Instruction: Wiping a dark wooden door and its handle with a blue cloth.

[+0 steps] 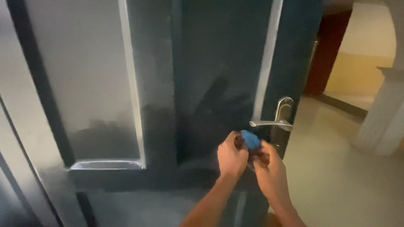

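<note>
- A small blue cloth (251, 139) is being held bunched up between the two hands, just below the door's lever and close against the dark face of the door.
- The left hand (232, 157) is curling its fingers around the left side of the blue cloth, knuckles facing the camera, grip closed on the fabric.
- The right hand (269, 166) is closing on the cloth from the right and below, its fingers folded in toward the left hand so the two hands are touching or nearly touching around the fabric.
- Both forearms are rising from the bottom edge of the view, bare, converging toward the cloth.
- A silver lever handle (270, 123) is sticking out horizontally just above the hands, pointing left from a tall metal backplate (283, 122) with a rounded top.
- The glossy dark door (219, 71) is filling most of the view, with recessed panels edged by pale raised mouldings; faint reflections are showing on its sheen.
- The door is standing open, its edge sitting just right of the backplate.
- Past that edge, a pale tiled floor (336, 176) is stretching away to the right.
- Farther off, a yellow wall (357, 71) and the base of a white column (385, 117) are showing, well apart from the hands.
</note>
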